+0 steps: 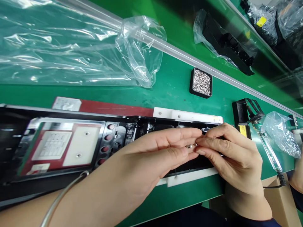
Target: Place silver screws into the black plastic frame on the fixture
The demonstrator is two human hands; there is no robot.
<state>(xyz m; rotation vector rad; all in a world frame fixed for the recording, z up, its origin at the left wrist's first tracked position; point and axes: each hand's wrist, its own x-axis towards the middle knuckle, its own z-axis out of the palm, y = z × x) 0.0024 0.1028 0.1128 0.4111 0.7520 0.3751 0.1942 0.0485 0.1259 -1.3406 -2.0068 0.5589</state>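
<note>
My left hand [163, 149] is cupped, palm up, above a long black plastic frame [115, 118]. Small silvery metal inserts [188, 146] lie on its fingers, held near the thumb. Thumb and fingers of my right hand [229, 151] are pinched on another tiny metal insert [196, 144], right at the left fingertips. Part of the black frame is hidden beneath both hands. It rests on a red board [115, 107] with white blocks [189, 115] along its edges.
Behind the hands stands a black box [201, 82] full of small metal inserts. A soldering iron [268, 149] leans by its black stand [239, 115] at right. Clear plastic film [71, 50] covers the back left. A bagged black part [224, 44] lies beyond the rail. Another person's arm [297, 173] shows at right.
</note>
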